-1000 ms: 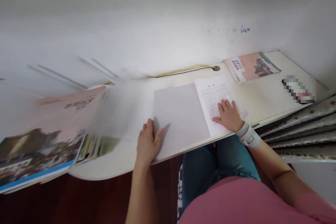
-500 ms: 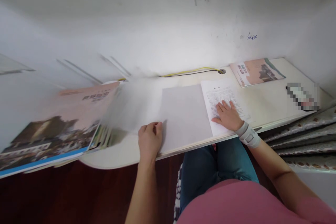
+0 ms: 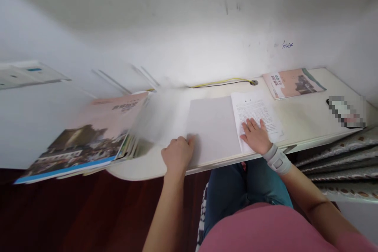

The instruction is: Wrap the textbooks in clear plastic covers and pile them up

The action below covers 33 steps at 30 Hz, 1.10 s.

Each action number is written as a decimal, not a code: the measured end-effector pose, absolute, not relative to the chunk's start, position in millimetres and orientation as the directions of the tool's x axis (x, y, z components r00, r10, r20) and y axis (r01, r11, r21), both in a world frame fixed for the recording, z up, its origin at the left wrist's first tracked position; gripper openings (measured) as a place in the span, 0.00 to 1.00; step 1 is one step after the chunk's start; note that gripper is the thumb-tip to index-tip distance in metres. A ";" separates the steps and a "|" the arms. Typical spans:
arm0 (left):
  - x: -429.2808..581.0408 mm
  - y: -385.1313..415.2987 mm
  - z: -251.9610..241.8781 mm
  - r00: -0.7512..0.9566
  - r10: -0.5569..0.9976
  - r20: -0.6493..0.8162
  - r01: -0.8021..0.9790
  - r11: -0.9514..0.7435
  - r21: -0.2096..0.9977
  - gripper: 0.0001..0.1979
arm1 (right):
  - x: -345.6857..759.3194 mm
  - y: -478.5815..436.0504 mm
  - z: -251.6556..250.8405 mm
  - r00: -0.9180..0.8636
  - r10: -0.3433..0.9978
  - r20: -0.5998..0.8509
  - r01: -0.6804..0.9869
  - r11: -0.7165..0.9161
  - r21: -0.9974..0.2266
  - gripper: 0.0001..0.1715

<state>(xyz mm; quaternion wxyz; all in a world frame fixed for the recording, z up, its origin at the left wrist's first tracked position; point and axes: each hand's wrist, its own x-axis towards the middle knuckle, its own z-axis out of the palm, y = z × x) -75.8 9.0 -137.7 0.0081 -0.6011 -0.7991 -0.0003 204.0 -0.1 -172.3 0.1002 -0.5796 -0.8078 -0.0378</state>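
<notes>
An open booklet lies on the white desk, with a plain grey page (image 3: pixel 215 126) at left and a printed page (image 3: pixel 254 106) at right. My right hand (image 3: pixel 256 137) rests flat on the lower part of the print, fingers spread, with a grey-white band around the wrist. My left hand (image 3: pixel 177 153) is at the lower left edge of the grey page. Its fingers are curled and its thumb lies over that edge. Whether paper is pinched there is hidden.
To the left, a stack of books (image 3: pixel 97 130) overhangs the front of the desk (image 3: pixel 141 169). Another pink-covered book (image 3: pixel 295 82) and a blurred-out phone-like object (image 3: pixel 347 112) lie at right. A yellow cable (image 3: pixel 218 82) runs along the wall; a patterned curtain (image 3: pixel 339 165) hangs at lower right.
The view has shifted, so the desk appears further right. My left hand has moved slightly rightward, its thumb now over the grey page's edge. My right hand stays flat on the print.
</notes>
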 end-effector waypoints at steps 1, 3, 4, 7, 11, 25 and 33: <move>-74.7 10.3 -134.4 -0.285 0.957 -0.050 0.958 0.285 -0.004 0.29 | 203.4 -0.4 -173.2 -0.307 0.928 0.212 0.944 0.325 -0.055 0.29; -78.2 14.5 -130.6 -0.300 0.945 -0.133 0.950 0.309 0.051 0.28 | 202.8 -0.3 -174.2 -0.305 0.928 0.214 0.944 0.324 -0.060 0.29; -82.2 17.0 -129.2 -0.302 0.940 -0.156 0.941 0.320 0.106 0.27 | 202.7 -0.1 -174.2 -0.303 0.930 0.209 0.944 0.323 -0.064 0.29; -94.7 24.3 -119.9 -0.243 0.954 -0.177 0.834 0.299 0.463 0.21 | 202.9 0.3 -170.9 -0.301 0.939 0.169 0.945 0.318 -0.083 0.29; -79.2 34.4 -79.6 -0.176 0.971 -0.162 0.390 0.220 0.894 0.19 | 210.4 5.5 -152.2 -0.343 0.937 0.068 0.913 0.349 -0.209 0.30; 84.4 51.0 -74.1 0.304 0.913 0.271 0.493 -0.394 0.776 0.18 | 306.1 58.0 -98.9 -0.234 0.938 -0.254 -0.314 -0.320 -0.894 0.39; 46.2 16.9 -178.5 0.316 0.910 0.268 0.768 -0.411 0.491 0.29 | 332.7 54.2 -149.6 -0.069 0.962 -0.263 -0.193 -0.272 -0.943 0.23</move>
